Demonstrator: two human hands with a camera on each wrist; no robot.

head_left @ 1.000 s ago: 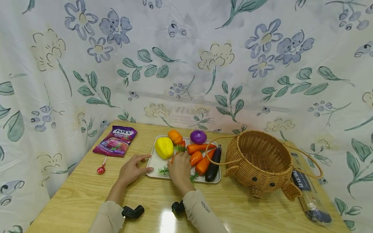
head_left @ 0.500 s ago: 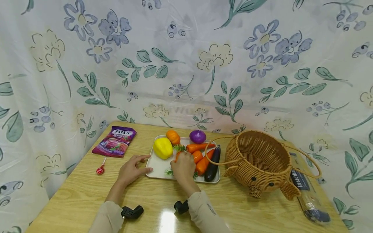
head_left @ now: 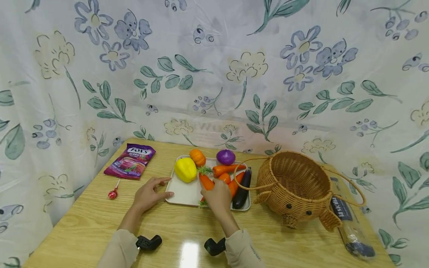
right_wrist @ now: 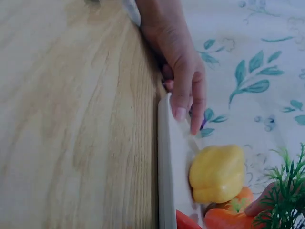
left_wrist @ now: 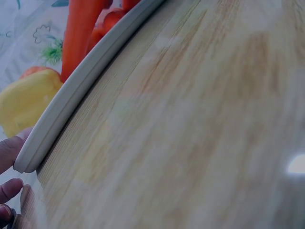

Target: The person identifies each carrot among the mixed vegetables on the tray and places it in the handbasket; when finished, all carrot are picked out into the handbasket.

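Note:
In the head view my right hand (head_left: 218, 197) is over the middle of the white tray (head_left: 184, 203), its fingers curled down on an orange toy carrot (head_left: 206, 182). Leafy tops (head_left: 202, 203) poke out beside that hand, and the fingers hide part of what lies beneath. In the right wrist view, green leaves (right_wrist: 286, 195) sit close against a fingertip. My left hand (head_left: 147, 195) rests at the tray's left edge, thumb and index finger spread and touching the rim. On the tray lie a yellow bell pepper (head_left: 186, 169), another carrot (head_left: 228, 169) and an eggplant (head_left: 242, 190).
An orange pumpkin (head_left: 197, 158) and a purple onion (head_left: 226, 157) sit along the tray's back. To the right stands a wicker basket (head_left: 295, 197), its handle over the tray, with a plastic package (head_left: 352, 223) behind. At left are a candy bag (head_left: 130, 161) and a lollipop (head_left: 113, 193).
My right hand has moved right and a little toward me, the leafy top beside it shifting right too. More of the upright carrot shows. My left hand stays at the tray's edge.

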